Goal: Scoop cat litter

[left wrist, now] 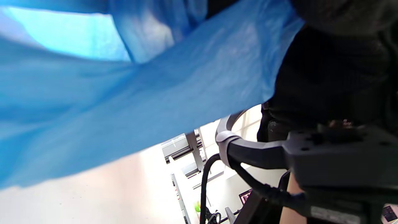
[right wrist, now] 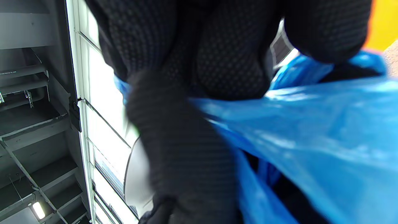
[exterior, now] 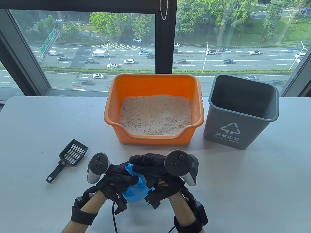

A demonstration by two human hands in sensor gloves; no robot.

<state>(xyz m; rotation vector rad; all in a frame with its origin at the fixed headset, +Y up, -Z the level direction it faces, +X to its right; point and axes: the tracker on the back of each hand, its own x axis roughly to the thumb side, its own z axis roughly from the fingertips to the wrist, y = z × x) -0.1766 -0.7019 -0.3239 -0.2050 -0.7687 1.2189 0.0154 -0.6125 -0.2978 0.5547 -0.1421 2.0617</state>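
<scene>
Both my left hand (exterior: 116,177) and right hand (exterior: 155,167) pinch a crumpled blue plastic bag (exterior: 134,188) (thin, translucent), fingers curled tight into its folds.

Two gloved hands meet knuckle to knuckle, bare forearms angling in from below. The left hand (exterior: 116,177) curls its fingers around a bunched blue bag (exterior: 134,187); the right hand (exterior: 155,167) closes over the bag's top from the other side. A tracker rides the back of each hand.
</scene>
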